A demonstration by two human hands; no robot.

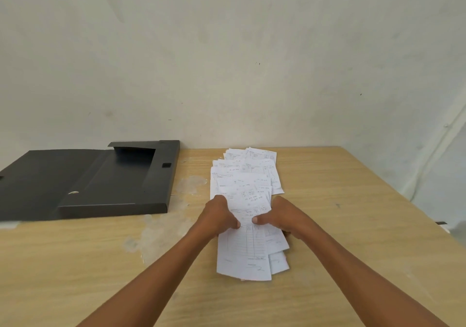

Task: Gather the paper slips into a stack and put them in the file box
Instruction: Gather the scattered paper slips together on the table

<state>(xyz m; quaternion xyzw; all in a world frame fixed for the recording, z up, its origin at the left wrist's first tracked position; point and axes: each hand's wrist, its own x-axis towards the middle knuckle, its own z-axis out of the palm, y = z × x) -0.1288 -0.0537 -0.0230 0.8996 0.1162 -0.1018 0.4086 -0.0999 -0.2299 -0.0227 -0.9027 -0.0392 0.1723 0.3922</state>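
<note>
The paper slips (245, 190) are white, with thin grey lines, little boxes and dark writing on them. The file box (88, 183) is dark grey, almost black, with one small shiny round spot. The worktop (353, 213) is light yellow-brown wood with pale, whitish worn patches. The wall (227, 49) is off-white with faint grey smudges.

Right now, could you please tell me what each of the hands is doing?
Left hand: closed on the left edge of the paper slips.
Right hand: closed on their right edge.
</note>
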